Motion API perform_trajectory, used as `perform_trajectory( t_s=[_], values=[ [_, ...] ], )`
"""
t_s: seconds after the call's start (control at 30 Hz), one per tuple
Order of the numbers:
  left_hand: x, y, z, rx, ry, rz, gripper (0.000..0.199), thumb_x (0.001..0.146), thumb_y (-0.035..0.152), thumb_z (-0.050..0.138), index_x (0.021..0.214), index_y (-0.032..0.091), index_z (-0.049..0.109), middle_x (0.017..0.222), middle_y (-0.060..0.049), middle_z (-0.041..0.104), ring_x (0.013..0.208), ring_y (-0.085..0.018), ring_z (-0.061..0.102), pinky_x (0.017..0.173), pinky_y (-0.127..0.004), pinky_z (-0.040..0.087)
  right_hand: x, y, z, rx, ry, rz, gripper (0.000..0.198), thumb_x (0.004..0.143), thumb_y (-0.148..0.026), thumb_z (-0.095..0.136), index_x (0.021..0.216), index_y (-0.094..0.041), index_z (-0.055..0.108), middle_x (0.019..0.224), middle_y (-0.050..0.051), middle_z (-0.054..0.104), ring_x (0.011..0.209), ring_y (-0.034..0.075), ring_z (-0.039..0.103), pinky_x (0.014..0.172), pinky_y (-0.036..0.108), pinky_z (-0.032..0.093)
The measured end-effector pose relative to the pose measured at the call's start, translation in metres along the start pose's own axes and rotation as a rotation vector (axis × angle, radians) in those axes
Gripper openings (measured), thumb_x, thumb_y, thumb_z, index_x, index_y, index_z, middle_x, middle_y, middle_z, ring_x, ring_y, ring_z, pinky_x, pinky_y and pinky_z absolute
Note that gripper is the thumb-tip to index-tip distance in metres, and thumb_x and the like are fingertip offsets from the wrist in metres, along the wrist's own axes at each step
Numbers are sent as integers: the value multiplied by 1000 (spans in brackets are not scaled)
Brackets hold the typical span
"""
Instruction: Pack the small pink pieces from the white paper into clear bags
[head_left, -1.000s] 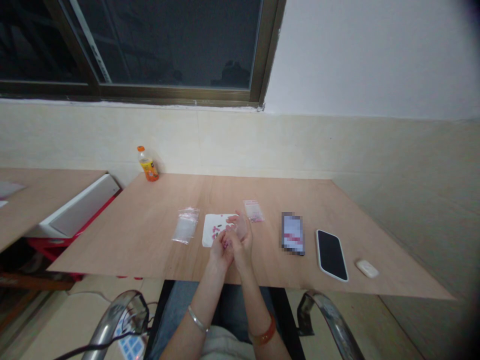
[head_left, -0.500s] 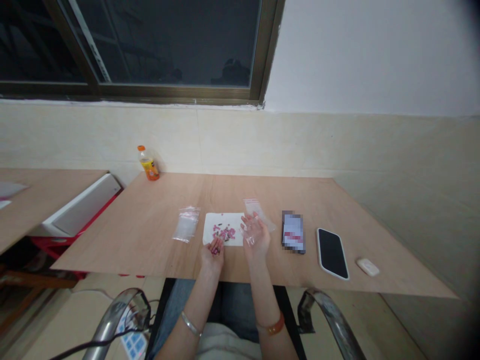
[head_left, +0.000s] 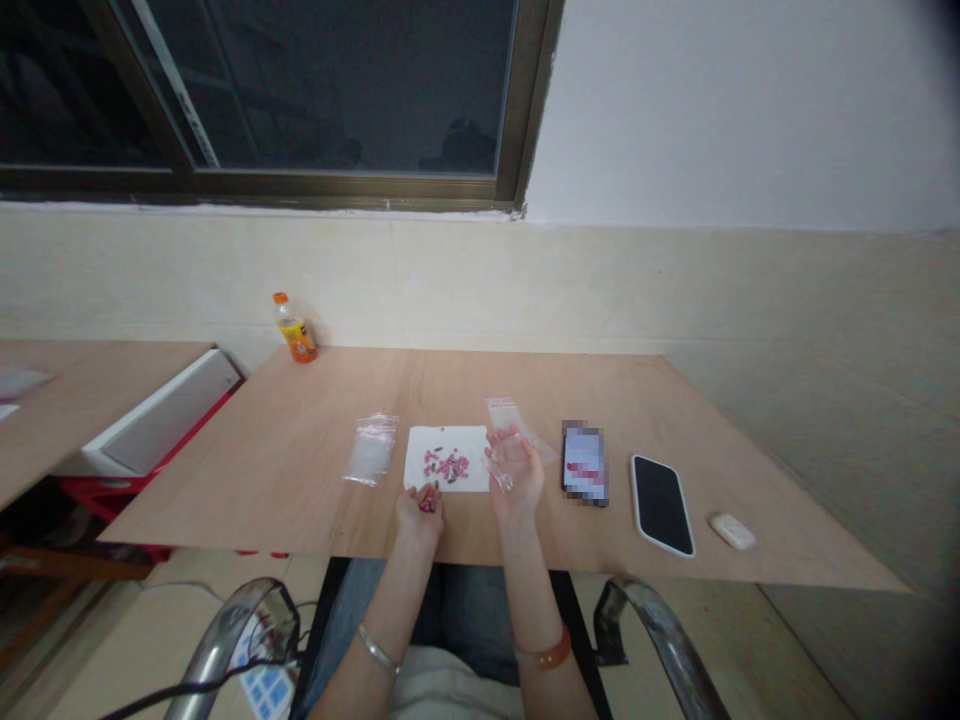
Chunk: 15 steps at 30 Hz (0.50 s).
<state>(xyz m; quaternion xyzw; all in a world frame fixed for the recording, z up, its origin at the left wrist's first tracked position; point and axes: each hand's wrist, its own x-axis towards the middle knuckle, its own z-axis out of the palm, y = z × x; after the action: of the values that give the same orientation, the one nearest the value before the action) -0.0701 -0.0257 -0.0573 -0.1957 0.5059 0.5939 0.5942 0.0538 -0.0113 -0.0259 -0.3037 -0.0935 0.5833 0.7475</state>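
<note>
Worktop [head_left: 225,470]: front edge passes under both forearms, far edge meets the wall; from my remote seat I see a broad stretch of wood between that far edge and the white sheet [head_left: 420,440]. Right hand [head_left: 517,472] lies palm up at the sheet's right side, fingers loosely spread, clear bag [head_left: 501,471] across them. Left hand [head_left: 411,518] sits by the near-left corner, fingers curled about pink pieces [head_left: 427,503]. Dark-screened device [head_left: 664,505] well right. Flat bags [head_left: 372,450] just left of the sheet. Smallest: loose bits [head_left: 452,467], scattered within its edges.
</note>
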Motion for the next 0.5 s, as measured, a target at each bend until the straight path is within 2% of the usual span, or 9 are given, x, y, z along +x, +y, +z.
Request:
perform_trajectory(
  t_s=[0.3, 0.5],
  values=[
    [1, 4, 2, -7, -9, -11, 13, 83, 15, 37, 87, 18, 48, 71, -1, 45, 54, -10, 47, 47, -18, 46, -1, -3, -1, -16, -30, -14, 25, 75, -37, 54, 93, -21, 61, 86, 2, 68, 81, 17, 66, 67, 30, 52],
    [-1, 10, 5, -2, -69, -40, 21, 83, 14, 35, 97, 17, 50, 79, -5, 52, 60, -12, 52, 49, -21, 49, -3, -4, 2, 27, -10, 12, 24, 75, -34, 54, 94, -21, 61, 86, 1, 68, 80, 16, 66, 66, 28, 52]
  ],
)
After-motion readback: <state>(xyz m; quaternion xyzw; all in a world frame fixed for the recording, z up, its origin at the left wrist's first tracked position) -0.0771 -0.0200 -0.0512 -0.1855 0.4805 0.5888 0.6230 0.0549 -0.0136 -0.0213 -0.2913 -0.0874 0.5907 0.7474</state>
